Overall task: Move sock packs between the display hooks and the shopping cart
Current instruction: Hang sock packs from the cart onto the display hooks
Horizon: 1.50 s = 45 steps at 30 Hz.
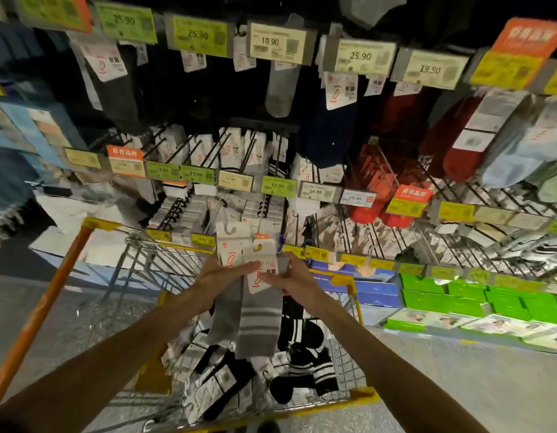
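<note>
My left hand point(219, 278) and my right hand point(294, 278) hold grey sock packs point(255, 320) together above the shopping cart point(361, 396). The packs have white card headers with hanging holes; the front sock has pale stripes. My left hand grips the back pack's header, my right hand pinches the front pack's header. Several black-and-white striped sock packs point(305, 367) lie in the cart's wire basket. Display hooks point(208, 151) with white-carded sock packs stand right behind the held packs.
Price tags point(277, 185) line the hook rails. Red socks point(374, 195) and pale blue socks point(508, 157) hang to the right. Green boxes point(477, 295) and blue boxes point(374, 289) fill the low shelf. The cart's orange handle point(49, 301) runs at left.
</note>
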Each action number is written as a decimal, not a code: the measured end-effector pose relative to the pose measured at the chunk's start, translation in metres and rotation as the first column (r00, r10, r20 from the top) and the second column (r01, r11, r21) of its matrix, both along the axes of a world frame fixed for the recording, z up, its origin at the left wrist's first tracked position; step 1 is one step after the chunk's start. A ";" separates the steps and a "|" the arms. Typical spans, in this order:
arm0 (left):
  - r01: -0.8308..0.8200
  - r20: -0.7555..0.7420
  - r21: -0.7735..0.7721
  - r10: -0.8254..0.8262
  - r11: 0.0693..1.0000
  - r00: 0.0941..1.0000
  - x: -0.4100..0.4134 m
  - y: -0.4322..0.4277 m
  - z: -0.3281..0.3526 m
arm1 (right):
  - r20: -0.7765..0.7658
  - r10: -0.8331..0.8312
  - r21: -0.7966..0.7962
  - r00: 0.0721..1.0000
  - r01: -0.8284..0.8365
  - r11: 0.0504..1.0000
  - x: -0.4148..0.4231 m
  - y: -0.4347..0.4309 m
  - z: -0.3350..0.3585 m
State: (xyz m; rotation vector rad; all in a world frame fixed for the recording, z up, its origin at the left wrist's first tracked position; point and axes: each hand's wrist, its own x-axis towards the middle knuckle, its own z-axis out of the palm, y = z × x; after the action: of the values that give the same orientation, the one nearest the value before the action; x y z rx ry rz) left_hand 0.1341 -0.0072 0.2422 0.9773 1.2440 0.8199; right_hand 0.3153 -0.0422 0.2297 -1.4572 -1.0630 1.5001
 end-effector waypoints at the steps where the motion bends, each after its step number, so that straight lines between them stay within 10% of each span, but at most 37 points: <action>1: -0.008 -0.002 0.000 0.008 1.000 1.000 0.001 0.002 -0.001 | -0.001 -0.033 -0.010 0.999 0.033 0.999 0.000 0.003 -0.003; 27: 0.038 -0.083 -0.185 -0.054 0.982 0.995 -0.094 0.166 -0.072 | 0.059 -0.454 -0.014 0.889 0.456 0.890 -0.091 0.179 -0.049; 45: 0.044 -0.171 -0.123 -0.065 0.991 0.983 -0.079 0.188 -0.065 | -0.023 -0.402 0.161 0.916 0.400 0.902 -0.079 0.192 -0.031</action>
State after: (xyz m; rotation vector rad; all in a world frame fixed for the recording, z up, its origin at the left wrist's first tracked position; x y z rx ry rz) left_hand 0.0549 0.1807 0.1776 0.9985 1.3942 0.6199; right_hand 0.2368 0.1501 0.1989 -1.4625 -0.8065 1.0882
